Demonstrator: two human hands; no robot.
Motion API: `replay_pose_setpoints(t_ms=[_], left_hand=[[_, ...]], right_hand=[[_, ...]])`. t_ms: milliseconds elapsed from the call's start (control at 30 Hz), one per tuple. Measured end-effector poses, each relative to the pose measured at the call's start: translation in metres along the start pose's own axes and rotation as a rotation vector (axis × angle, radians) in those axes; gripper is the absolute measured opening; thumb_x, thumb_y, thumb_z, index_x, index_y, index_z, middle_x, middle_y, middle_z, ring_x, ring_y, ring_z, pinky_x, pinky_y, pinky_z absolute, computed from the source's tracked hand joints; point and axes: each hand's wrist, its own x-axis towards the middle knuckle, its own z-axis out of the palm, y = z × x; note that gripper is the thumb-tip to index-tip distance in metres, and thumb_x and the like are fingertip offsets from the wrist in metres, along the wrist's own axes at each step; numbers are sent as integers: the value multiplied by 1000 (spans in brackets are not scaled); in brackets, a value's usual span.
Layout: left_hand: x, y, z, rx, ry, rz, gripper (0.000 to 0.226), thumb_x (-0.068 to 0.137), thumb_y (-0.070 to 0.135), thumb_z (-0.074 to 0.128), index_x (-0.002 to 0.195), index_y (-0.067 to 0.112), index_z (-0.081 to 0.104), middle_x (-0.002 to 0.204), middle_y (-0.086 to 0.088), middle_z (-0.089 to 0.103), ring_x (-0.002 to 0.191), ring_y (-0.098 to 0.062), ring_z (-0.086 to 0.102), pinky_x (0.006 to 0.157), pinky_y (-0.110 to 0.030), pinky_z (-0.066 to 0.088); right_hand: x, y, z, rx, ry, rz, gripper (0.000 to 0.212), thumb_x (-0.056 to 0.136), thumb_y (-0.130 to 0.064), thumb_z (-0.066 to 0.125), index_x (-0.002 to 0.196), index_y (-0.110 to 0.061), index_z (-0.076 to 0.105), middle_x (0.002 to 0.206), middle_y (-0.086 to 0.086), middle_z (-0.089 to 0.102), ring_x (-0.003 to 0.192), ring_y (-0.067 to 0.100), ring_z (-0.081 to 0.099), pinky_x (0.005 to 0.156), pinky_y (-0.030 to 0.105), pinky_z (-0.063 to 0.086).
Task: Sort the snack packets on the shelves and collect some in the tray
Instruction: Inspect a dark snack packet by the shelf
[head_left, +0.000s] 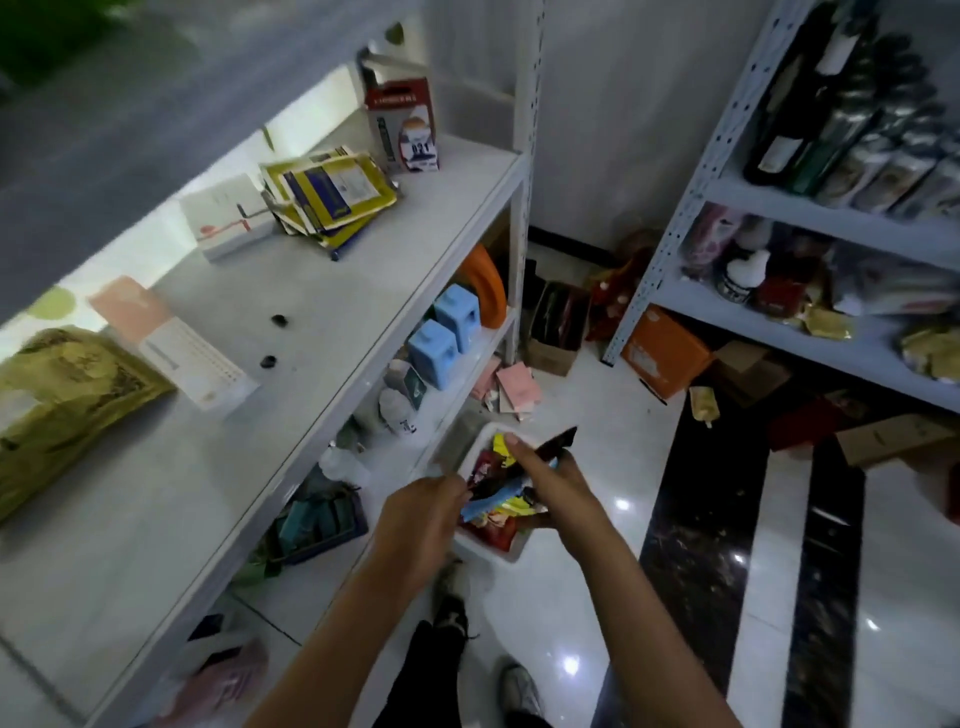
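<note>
A white tray (511, 552) with several colourful snack packets (496, 506) hangs below the shelf edge, in front of my body. My left hand (423, 512) grips its near-left side, fingers hidden under the packets. My right hand (545, 475) reaches over the tray and holds a dark packet (558, 441), forefinger stretched out over the pile. On the white shelf (291, 405) to the left lie yellow packets (332, 195), a red and white carton (408, 130) and a large gold bag (57, 400).
White and pink boxes (182, 343) and two small dark caps (274, 340) lie on the shelf. Blue containers (441, 335) sit on the level below. A grey rack (831, 218) with bottles stands on the right. Cardboard boxes (665, 353) clutter the glossy floor.
</note>
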Motion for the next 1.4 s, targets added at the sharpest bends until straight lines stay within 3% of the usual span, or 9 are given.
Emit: replay_pose_setpoints(t_ms=[100, 200, 333, 400, 667, 933, 1067, 1200, 1400], left_hand=[[20, -18, 43, -25, -151, 118, 6, 79, 24, 51, 74, 23, 54, 61, -2, 59, 54, -20, 60, 42, -28, 46], [28, -38, 100, -1, -358, 151, 5, 80, 25, 61, 82, 23, 65, 72, -1, 65, 65, -21, 66, 47, -33, 50], [35, -48, 138, -180, -533, 56, 51, 96, 44, 23, 101, 20, 67, 100, -3, 69, 92, -22, 65, 77, -35, 51], [47, -57, 151, -282, -581, -30, 38, 103, 29, 31, 118, 16, 63, 116, -6, 66, 107, -22, 61, 90, -29, 44], [111, -112, 237, -252, -827, -279, 47, 104, 31, 38, 148, 17, 34, 149, -10, 42, 133, -25, 44, 107, -30, 35], [196, -158, 315, -79, -765, -245, 36, 102, 34, 38, 132, 15, 46, 118, -16, 64, 104, -32, 62, 86, -39, 50], [207, -167, 342, 11, -788, -228, 41, 101, 33, 41, 136, 11, 45, 125, -16, 61, 112, -33, 58, 93, -42, 49], [207, -170, 345, 85, -777, -175, 40, 100, 35, 42, 133, 12, 47, 126, -14, 59, 115, -31, 55, 94, -44, 48], [217, -150, 317, 218, -748, -134, 41, 100, 35, 39, 134, 12, 43, 133, -10, 52, 123, -27, 47, 98, -43, 44]], right_hand=[[42, 28, 19, 81, 90, 121, 62, 82, -42, 75, 131, -22, 44, 119, 5, 63, 99, 23, 66, 86, 53, 57], [79, 62, 25, 35, 181, 201, 24, 98, -17, 53, 121, -19, 54, 113, 16, 68, 93, 32, 70, 80, 53, 59], [112, 89, 24, -43, 243, 208, 20, 101, -4, 44, 117, -11, 53, 108, 10, 62, 100, 29, 61, 98, 43, 51], [132, 107, 19, -59, 252, 228, 28, 97, 6, 41, 118, -8, 53, 102, 8, 60, 95, 27, 59, 93, 39, 49], [233, 185, 1, -228, 324, 228, 48, 97, -8, 45, 145, -14, 41, 123, 11, 64, 111, 32, 62, 85, 33, 47], [359, 212, -40, -401, 241, 216, 47, 97, -6, 43, 143, -14, 41, 114, 11, 63, 100, 29, 61, 73, 26, 38], [409, 225, -37, -447, 130, 236, 52, 95, -3, 42, 145, -14, 40, 114, 17, 65, 97, 33, 61, 79, 35, 46], [418, 216, -31, -483, 55, 334, 45, 101, -8, 39, 146, -8, 37, 140, 17, 51, 127, 32, 50, 98, 31, 41], [382, 208, -39, -703, -3, 209, 49, 102, -14, 40, 151, -11, 32, 149, 14, 44, 133, 30, 45, 103, 30, 36]])
